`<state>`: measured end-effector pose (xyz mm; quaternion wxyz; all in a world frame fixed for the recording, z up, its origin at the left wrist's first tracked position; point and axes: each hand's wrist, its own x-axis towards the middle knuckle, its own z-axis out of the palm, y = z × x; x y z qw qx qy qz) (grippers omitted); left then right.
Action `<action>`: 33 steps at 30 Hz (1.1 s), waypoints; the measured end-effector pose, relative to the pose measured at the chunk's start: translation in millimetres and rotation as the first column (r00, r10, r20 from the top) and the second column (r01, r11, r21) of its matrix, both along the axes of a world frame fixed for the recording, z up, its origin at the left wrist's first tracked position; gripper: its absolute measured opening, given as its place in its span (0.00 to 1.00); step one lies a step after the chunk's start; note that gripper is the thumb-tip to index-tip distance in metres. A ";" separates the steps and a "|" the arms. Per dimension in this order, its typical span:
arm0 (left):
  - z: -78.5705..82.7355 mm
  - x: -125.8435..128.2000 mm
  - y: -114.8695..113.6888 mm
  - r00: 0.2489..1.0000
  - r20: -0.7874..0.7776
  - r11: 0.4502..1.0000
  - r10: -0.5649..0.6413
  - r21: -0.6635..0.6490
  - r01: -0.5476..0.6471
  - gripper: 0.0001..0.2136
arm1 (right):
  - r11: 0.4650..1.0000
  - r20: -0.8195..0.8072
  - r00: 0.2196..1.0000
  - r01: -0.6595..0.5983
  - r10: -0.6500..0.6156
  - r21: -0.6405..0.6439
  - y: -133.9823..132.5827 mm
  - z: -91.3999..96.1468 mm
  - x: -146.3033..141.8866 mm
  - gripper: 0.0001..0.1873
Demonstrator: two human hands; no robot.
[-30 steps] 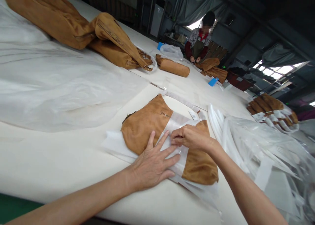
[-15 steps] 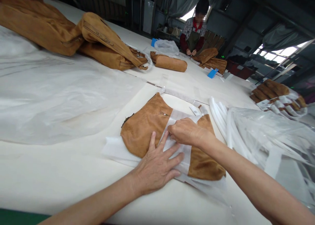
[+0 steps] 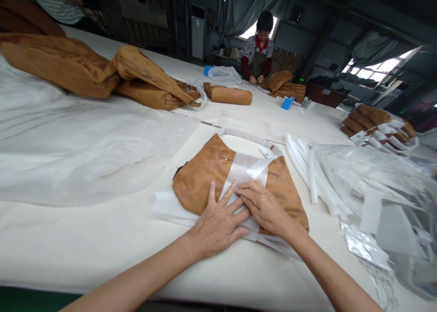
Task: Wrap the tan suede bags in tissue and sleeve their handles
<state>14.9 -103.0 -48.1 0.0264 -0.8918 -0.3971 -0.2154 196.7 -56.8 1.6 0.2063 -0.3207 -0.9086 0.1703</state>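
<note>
A tan suede-like handbag (image 3: 201, 175) lies flat on the white table, with a translucent white wrapping band (image 3: 235, 171) around its middle. My left hand (image 3: 220, 225) rests on the band and the bag's lower part, fingers spread and open. Just right of it, my right hand (image 3: 264, 207) lies on the band, its fingers stretched out close together, fingertips touching the surface; nothing shows in its grasp. A pale strip (image 3: 258, 167) stands up from the band above my right hand. White wrap (image 3: 167, 207) sticks out under the bag. A small white tag (image 3: 265, 153) lies by the strap.
White foam tubes (image 3: 312, 175) and clear plastic bags (image 3: 362, 166) lie to the right. Plastic sheeting (image 3: 85, 152) covers the left side, with tan bags (image 3: 82, 66) behind it. Across the table a person (image 3: 257, 57) handles another tan bag. A rolled tan bag (image 3: 228, 94) lies midway.
My right hand has moved down and towards me along the band, its fingers going from bunched to stretched. The pale strip has come into view. My left hand stays nearly put; the view has shifted.
</note>
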 end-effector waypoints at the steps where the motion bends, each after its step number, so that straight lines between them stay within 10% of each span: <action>1: -0.4 0.4 -0.3 1.000 0.003 1.000 -0.003 0.015 0.003 0.19 | 1.000 0.016 1.000 -0.006 0.006 -0.024 0.8 0.9 -0.7 0.18; 11: 0.2 -15.9 -1.5 0.852 0.508 0.982 -0.126 -0.059 0.180 0.10 | 0.991 0.154 0.985 -0.063 0.081 -0.118 -4.2 6.6 10.3 0.24; 17: 28.7 -26.3 2.4 0.537 0.799 0.934 0.271 -0.354 0.056 0.11 | 0.962 0.171 0.978 -0.070 0.119 -0.264 -12.2 15.0 23.9 0.29; 25: 43.4 -36.2 16.7 0.989 0.147 0.984 0.033 -0.177 -0.007 0.23 | 0.974 0.192 0.955 0.216 -0.224 0.064 -45.9 8.2 44.8 0.32; 33: 13.2 -24.2 27.3 0.979 -0.203 0.990 0.018 -0.131 -0.046 0.29 | 0.966 0.352 0.905 0.181 -0.238 0.186 -54.6 -33.4 33.5 0.37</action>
